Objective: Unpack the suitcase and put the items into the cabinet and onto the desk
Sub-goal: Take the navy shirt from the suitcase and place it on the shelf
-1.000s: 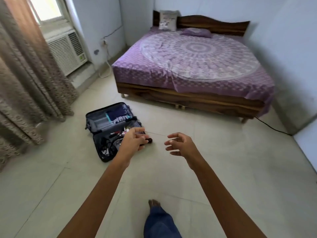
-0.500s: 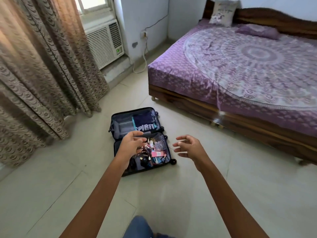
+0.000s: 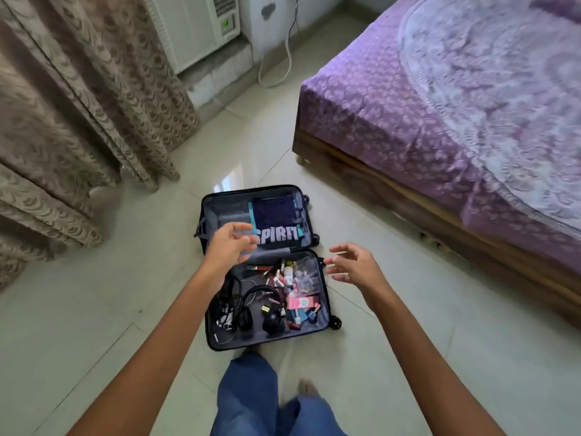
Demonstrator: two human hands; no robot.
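A small black suitcase (image 3: 327, 297) lies open on the floor tiles just in front of my feet. Its far half holds folded dark clothes (image 3: 276, 220), one printed "SPIRIT". Black headphones (image 3: 270, 317), tangled cables (image 3: 228, 305), a clear pouch (image 3: 306, 273) and several small cosmetics (image 3: 283, 278) lie in the near half. My left hand (image 3: 231, 245) hovers over the hinge line with fingers apart and empty. To the right of the case, at its edge, my right hand (image 3: 353, 264) is spread and holds nothing.
A wooden bed (image 3: 393, 190) with a purple cover stands to the right. Patterned curtains (image 3: 78, 121) hang at the left, with a white air conditioner (image 3: 195, 26) and a loose cord (image 3: 283, 64) behind. My jeans legs (image 3: 251, 398) and bare feet stand below the case.
I have walked up to the suitcase, which has come from mid-floor to right in front of my feet. Both hands have spread open and now reach over it.
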